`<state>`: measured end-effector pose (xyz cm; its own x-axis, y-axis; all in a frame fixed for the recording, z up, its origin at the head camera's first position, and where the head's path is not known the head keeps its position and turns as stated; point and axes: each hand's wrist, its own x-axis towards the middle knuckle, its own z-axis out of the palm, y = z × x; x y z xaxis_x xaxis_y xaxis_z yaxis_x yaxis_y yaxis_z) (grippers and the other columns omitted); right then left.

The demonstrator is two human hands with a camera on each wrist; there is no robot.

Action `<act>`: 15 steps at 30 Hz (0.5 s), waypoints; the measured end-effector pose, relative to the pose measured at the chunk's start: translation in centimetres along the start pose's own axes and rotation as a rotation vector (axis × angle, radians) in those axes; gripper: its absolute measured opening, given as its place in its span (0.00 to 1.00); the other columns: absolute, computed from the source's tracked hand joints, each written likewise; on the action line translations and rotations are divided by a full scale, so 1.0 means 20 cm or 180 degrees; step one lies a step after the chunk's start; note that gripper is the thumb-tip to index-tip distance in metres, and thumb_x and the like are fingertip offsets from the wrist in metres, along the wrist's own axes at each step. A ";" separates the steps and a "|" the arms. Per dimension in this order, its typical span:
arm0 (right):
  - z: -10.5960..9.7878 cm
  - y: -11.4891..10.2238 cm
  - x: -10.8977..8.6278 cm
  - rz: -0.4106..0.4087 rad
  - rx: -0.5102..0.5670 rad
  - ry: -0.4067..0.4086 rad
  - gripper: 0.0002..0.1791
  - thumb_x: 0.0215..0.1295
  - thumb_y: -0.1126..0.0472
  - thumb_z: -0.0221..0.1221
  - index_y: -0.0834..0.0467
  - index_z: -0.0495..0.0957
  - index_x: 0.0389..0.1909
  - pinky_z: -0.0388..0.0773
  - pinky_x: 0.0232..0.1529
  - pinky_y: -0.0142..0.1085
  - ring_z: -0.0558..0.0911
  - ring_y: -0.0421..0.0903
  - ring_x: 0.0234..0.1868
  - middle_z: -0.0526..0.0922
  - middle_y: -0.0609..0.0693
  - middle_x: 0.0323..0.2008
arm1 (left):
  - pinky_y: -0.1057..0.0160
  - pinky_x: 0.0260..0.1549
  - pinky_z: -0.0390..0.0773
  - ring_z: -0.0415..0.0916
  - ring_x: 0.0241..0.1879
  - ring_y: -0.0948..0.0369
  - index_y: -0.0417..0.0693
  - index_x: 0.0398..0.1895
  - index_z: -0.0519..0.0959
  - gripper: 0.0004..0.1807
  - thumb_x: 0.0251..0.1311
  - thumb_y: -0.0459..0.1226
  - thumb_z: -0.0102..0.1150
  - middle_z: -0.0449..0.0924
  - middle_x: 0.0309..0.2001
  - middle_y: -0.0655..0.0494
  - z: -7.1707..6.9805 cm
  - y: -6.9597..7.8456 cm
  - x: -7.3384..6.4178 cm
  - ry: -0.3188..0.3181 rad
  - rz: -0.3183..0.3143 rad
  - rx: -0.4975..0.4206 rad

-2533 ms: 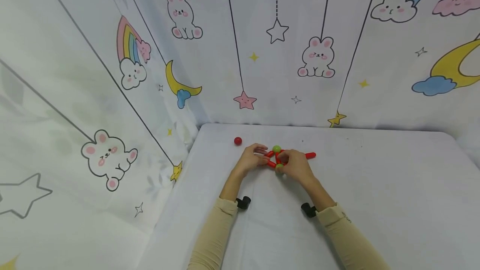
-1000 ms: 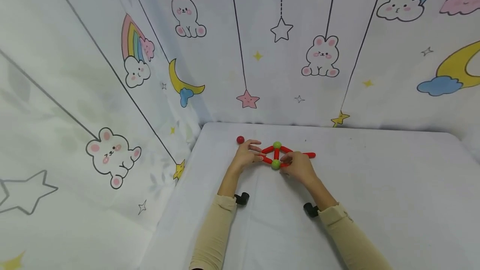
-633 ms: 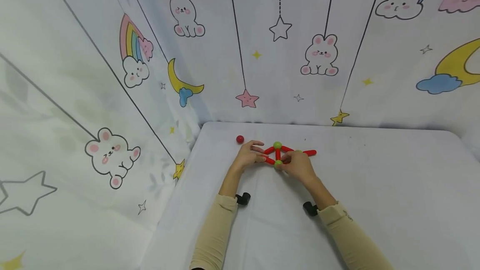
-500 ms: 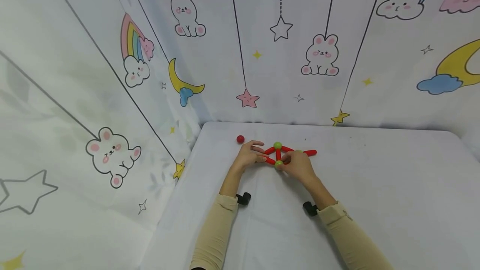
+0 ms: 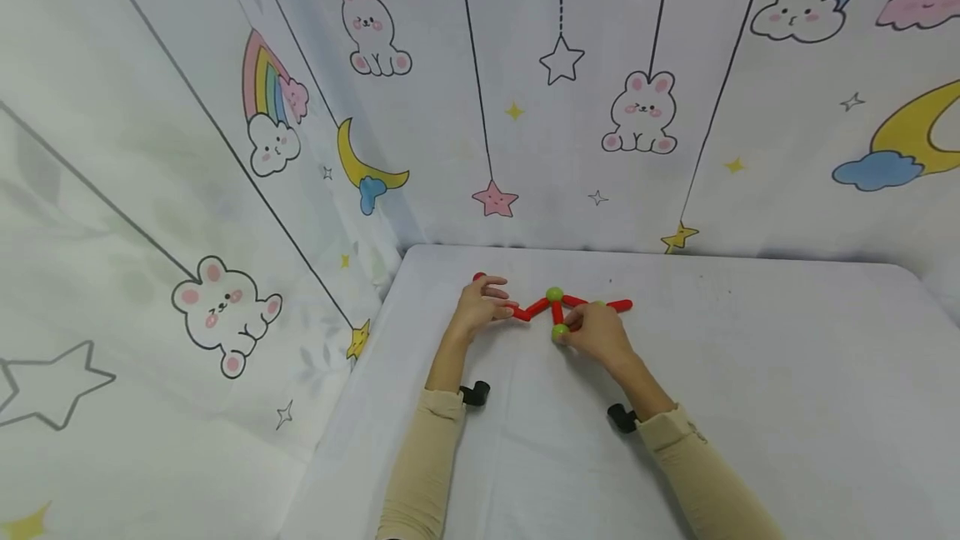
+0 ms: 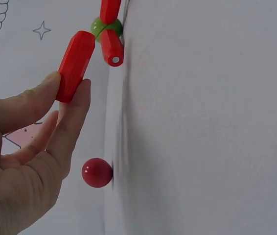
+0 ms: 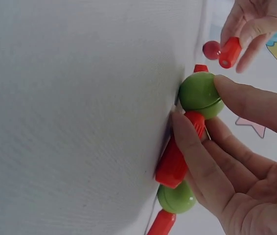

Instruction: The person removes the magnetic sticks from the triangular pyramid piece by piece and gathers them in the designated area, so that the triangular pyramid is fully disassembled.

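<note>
- Pulling leftward, head view: left hand (image 5: 477,312) has shifted away since half a second ago, taking its red stick (image 5: 519,314) off the near green ball (image 5: 560,332). The frame's near-left side no longer closes, so that side looks undone for now.
- Head view, right hand (image 5: 596,333): still at the near green ball, thumb and finger clamped on it. Far green ball (image 5: 554,294) is beyond that grip, a crossbar (image 5: 557,312) running between the two balls.
- Left wrist: thumb and fingers pinch the red stick. Past the pinch, a free stick (image 6: 113,49) points its pale-dotted tip back, apart from the held stick. Red ball (image 6: 97,172) sits on the other side of the pinch, near the hand, untouched.
- Right wrist: thumb on the near green ball, forefinger against the lower stick (image 7: 175,159). Below the grip, that stick leads toward another green ball (image 7: 176,198); can't tell if they touch.
- Containers: none visible; the frame and red ball are on white cloth (image 5: 750,373).
</note>
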<state>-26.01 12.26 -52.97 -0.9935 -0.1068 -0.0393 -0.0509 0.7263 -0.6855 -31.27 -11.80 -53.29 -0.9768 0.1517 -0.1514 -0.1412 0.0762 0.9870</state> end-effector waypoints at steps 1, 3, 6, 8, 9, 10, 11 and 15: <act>0.00 0.00 0.00 0.0002 0.0006 -0.0010 0.16 0.58 0.60 0.76 0.64 0.86 0.43 0.82 0.35 0.38 0.83 0.47 0.35 0.88 0.53 0.37 | 0.60 0.43 0.87 0.88 0.48 0.48 0.34 0.70 0.71 0.38 0.54 0.16 0.68 0.73 0.59 0.30 -0.02 0.01 0.00 -0.0014 0.0001 -0.0039; -0.01 -0.01 0.00 0.0007 0.0013 -0.0016 0.16 0.58 0.60 0.76 0.64 0.86 0.43 0.82 0.34 0.38 0.83 0.47 0.35 0.88 0.53 0.37 | 0.60 0.43 0.87 0.87 0.49 0.48 0.34 0.71 0.70 0.37 0.55 0.15 0.67 0.73 0.60 0.30 -0.05 0.01 0.00 -0.0024 0.0028 -0.0050; 0.00 -0.02 0.00 0.0026 0.0022 -0.0035 0.16 0.58 0.60 0.76 0.64 0.86 0.43 0.82 0.34 0.38 0.82 0.48 0.35 0.88 0.54 0.37 | 0.59 0.43 0.87 0.88 0.49 0.49 0.34 0.69 0.72 0.35 0.56 0.16 0.67 0.73 0.59 0.31 -0.08 0.02 -0.01 0.0031 0.0068 -0.0024; 0.00 -0.02 0.00 0.0034 0.0041 -0.0038 0.16 0.59 0.60 0.76 0.64 0.86 0.44 0.82 0.34 0.38 0.82 0.48 0.35 0.88 0.54 0.38 | 0.59 0.44 0.87 0.87 0.50 0.49 0.35 0.67 0.73 0.33 0.57 0.17 0.67 0.74 0.59 0.32 -0.11 0.02 -0.02 0.0055 0.0094 0.0041; 0.00 -0.02 0.00 0.0032 0.0044 -0.0043 0.17 0.59 0.60 0.76 0.64 0.86 0.44 0.82 0.34 0.38 0.82 0.48 0.35 0.88 0.54 0.38 | 0.60 0.44 0.87 0.87 0.50 0.49 0.35 0.67 0.74 0.32 0.58 0.18 0.68 0.74 0.59 0.32 -0.13 0.02 -0.02 0.0069 0.0100 0.0084; 0.00 -0.02 0.00 0.0030 0.0046 -0.0046 0.17 0.59 0.60 0.76 0.65 0.86 0.44 0.82 0.34 0.38 0.82 0.48 0.35 0.88 0.54 0.38 | 0.60 0.45 0.87 0.86 0.51 0.49 0.35 0.67 0.74 0.32 0.58 0.19 0.68 0.74 0.60 0.32 -0.14 0.02 -0.02 0.0079 0.0100 0.0136; 0.00 -0.02 0.00 0.0036 0.0045 -0.0042 0.17 0.58 0.60 0.76 0.64 0.86 0.44 0.82 0.35 0.38 0.82 0.48 0.35 0.88 0.54 0.38 | 0.61 0.45 0.86 0.86 0.52 0.50 0.35 0.67 0.74 0.31 0.59 0.20 0.68 0.74 0.62 0.32 -0.16 0.02 -0.03 0.0092 0.0092 0.0202; 0.01 -0.01 0.00 -0.0009 0.0028 -0.0034 0.17 0.57 0.60 0.77 0.65 0.86 0.43 0.82 0.34 0.38 0.83 0.48 0.35 0.89 0.54 0.38 | 0.62 0.46 0.85 0.84 0.52 0.51 0.35 0.68 0.74 0.31 0.60 0.23 0.69 0.73 0.65 0.32 -0.23 -0.01 -0.03 0.0240 0.0032 0.0375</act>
<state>-25.99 11.99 -52.88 -0.9922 -0.1160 -0.0450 -0.0528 0.7199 -0.6921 -31.45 -16.40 -53.15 -0.9880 0.0791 -0.1327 -0.1156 0.1910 0.9748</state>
